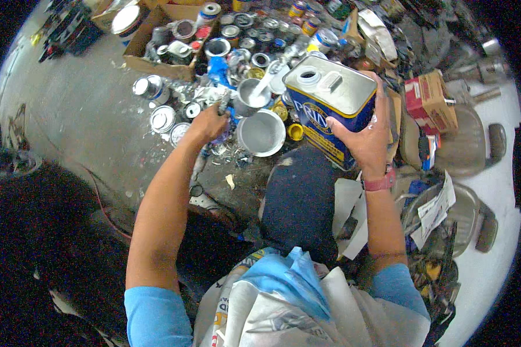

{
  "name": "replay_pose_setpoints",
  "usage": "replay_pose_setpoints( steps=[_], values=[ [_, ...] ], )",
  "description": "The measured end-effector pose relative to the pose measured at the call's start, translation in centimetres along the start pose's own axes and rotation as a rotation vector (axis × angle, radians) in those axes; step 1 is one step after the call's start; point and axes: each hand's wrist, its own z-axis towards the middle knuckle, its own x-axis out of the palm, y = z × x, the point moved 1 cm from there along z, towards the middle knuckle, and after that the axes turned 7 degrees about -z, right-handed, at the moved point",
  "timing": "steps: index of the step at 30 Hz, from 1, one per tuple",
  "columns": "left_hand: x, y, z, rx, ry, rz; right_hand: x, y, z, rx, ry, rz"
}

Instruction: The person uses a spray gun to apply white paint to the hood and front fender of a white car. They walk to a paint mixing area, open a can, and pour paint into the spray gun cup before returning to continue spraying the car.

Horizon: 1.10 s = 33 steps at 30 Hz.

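My right hand [362, 136] grips a large rectangular metal can [324, 115], dark blue with yellow on its sides. Its thumb lies on the near face and the fingers go round the right side. The can leans a little, and its top shows an uncapped round spout. My left hand [210, 124] is closed beside some crumpled whitish material; what it holds is hidden. Between the hands stand a grey-coated cup [250, 101] with a pale stirring stick [267, 78] in it and, nearer to me, a round white tub [261, 149] with grey inside.
Several paint cans and jars [249, 43] crowd the floor ahead. A cardboard box [150, 65] of containers stands at the far left, and lidded tins [162, 118] sit left of my left hand. At the right are a red and brown carton [429, 104] and chairs [463, 141].
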Motion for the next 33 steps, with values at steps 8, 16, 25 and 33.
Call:
replay_pose_setpoints(
  steps=[8, 16, 25, 33],
  values=[
    [-1.4, 0.1, -1.6, -0.070, 0.024, -0.045, 2.3, -9.6, -9.5, 0.525, -0.283, 0.466],
    [-1.3, 1.3, -1.8, -0.063, 0.000, -0.057, 9.8, -20.4, -17.7, 0.900, -0.401, 0.198],
    [-1.5, 0.6, -2.2, -0.091, 0.031, -0.026, 17.0, -21.0, -21.6, 1.043, -0.545, 0.363],
    [-1.7, -1.4, -3.6, -0.048, 0.040, 0.008, 11.8, -11.0, -14.7, 0.590, -0.572, 0.210]
  ],
)
